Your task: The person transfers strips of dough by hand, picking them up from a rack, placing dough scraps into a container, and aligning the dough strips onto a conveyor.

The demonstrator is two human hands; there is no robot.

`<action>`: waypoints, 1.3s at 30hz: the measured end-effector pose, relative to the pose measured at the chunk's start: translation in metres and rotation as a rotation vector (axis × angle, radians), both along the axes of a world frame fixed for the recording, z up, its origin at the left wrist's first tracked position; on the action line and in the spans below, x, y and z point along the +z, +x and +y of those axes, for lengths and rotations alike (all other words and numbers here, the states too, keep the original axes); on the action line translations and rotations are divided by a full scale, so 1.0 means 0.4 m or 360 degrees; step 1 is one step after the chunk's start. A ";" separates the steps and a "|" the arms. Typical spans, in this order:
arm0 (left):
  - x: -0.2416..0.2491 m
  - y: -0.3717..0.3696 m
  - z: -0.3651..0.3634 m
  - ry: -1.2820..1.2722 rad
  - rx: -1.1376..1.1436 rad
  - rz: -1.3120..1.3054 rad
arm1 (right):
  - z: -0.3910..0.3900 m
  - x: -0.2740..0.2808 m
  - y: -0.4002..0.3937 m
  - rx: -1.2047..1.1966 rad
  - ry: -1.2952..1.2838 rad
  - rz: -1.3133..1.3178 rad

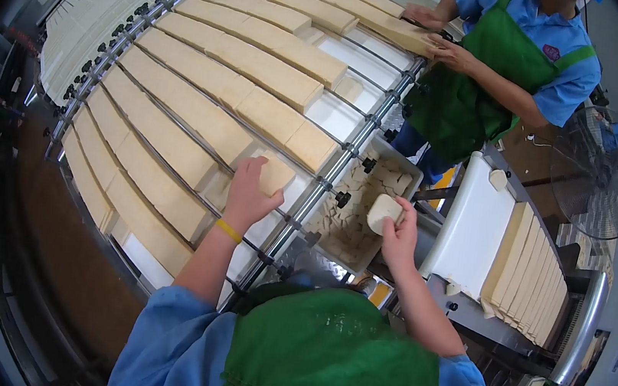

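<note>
My left hand (pixel 245 194), with a yellow band (pixel 228 231) at its wrist, reaches over the conveyor. Its fingers and thumb are closed around a short, pale cream block (pixel 275 176) at the near end of one lane; the palm hides part of it. In my right hand (pixel 400 240) is a pale, flat square slice with rounded corners (pixel 383 213), pinched between thumb and fingers above the scrap bin (pixel 349 263). Long cream-coloured slabs (pixel 173 103), soft and smooth like tofu or dough, lie in parallel lanes to the left.
A metal rail (pixel 370 126) with black knobs crosses the lanes' end, beside the bin of pale offcuts. Opposite, a co-worker in a green apron (pixel 479 67) has both hands at a slab. To the right, a white belt (pixel 468 220) carries thin upright slabs (pixel 527 274).
</note>
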State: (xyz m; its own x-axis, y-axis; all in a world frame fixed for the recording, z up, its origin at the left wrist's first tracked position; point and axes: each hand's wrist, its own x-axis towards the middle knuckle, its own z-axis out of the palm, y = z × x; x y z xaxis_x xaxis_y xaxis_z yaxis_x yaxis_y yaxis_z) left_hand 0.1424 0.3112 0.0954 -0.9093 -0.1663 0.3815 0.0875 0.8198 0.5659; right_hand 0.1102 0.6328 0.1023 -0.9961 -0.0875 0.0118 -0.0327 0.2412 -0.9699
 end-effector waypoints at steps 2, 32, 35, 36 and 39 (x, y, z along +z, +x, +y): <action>0.026 -0.005 0.021 -0.0107 0.0125 -0.0187 | 0.056 -0.035 0.016 -0.0047 0.0158 0.0047; 0.027 -0.072 0.094 -0.0603 0.1035 -0.0834 | 0.493 -0.116 0.134 0.0227 0.0209 -0.0219; 0.009 -0.104 0.178 -0.0554 0.0719 -0.0066 | 0.656 -0.182 0.253 -0.0065 -0.0218 -0.0461; 0.014 -0.127 0.233 -0.0459 0.0560 0.0004 | 0.697 -0.197 0.278 -0.0202 -0.0296 -0.0464; 0.030 -0.239 0.461 -0.0192 -0.0024 0.0163 | 0.816 -0.260 0.348 -0.0739 -0.0413 -0.0433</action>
